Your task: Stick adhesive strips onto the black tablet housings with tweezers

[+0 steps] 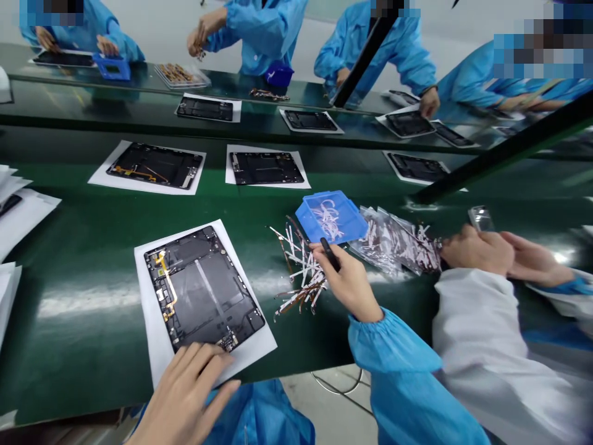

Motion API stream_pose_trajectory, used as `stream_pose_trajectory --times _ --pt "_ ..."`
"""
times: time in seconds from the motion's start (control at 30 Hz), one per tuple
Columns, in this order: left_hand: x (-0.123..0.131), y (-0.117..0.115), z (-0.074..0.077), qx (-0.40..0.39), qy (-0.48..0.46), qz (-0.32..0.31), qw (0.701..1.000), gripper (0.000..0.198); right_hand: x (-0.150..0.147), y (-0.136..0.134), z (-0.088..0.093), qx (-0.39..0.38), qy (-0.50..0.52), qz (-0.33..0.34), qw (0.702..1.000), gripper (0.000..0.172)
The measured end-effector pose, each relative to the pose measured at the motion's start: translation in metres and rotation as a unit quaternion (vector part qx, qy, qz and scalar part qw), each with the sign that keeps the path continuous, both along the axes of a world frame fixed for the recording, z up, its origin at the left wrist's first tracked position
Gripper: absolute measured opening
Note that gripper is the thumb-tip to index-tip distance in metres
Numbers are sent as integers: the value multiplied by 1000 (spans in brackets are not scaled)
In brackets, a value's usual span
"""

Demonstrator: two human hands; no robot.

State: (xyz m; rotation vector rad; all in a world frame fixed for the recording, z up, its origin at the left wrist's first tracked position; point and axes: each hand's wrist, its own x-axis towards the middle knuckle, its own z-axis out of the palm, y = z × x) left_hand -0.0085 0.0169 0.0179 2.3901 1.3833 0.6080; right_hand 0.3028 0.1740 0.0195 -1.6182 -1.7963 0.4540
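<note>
My left hand point(197, 377) lies with fingers extended at the near edge of an open tablet housing point(204, 290), which rests on a white paper sheet point(259, 349). The housing is black, with an orange flex cable point(167, 284) along its left side. In my right hand point(354, 284) is a slim black hand tool point(330, 253), its working tip not clearly visible. That hand is at the right side of a loose pile of white and brown flex cables point(301, 266). Just beyond it stands a blue bin point(333, 213) holding more pinkish-white strips.
Clear plastic bags of cables point(393, 241) lie right of the bin. Beside them are a co-worker's hands point(486, 250) and white sleeve point(482, 327). More housings point(266, 168) on paper sit farther back; a dark post point(500, 148) slants across the right. Co-workers in blue work opposite.
</note>
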Motion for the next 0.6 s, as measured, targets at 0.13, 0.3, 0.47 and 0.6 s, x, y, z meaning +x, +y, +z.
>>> stream_pose_trajectory --times 0.13,0.3,0.47,0.6 --pt "9 12 18 -102 -111 51 987 22 -34 -29 25 23 51 -27 998 20" --pt "19 29 27 -210 -308 115 921 25 -113 -97 44 -108 202 125 965 12" --pt "5 27 24 -242 -423 229 843 23 -150 -120 29 -115 287 100 946 6" --pt "-11 26 23 -332 -478 254 773 32 -154 -115 17 -130 366 106 915 25"
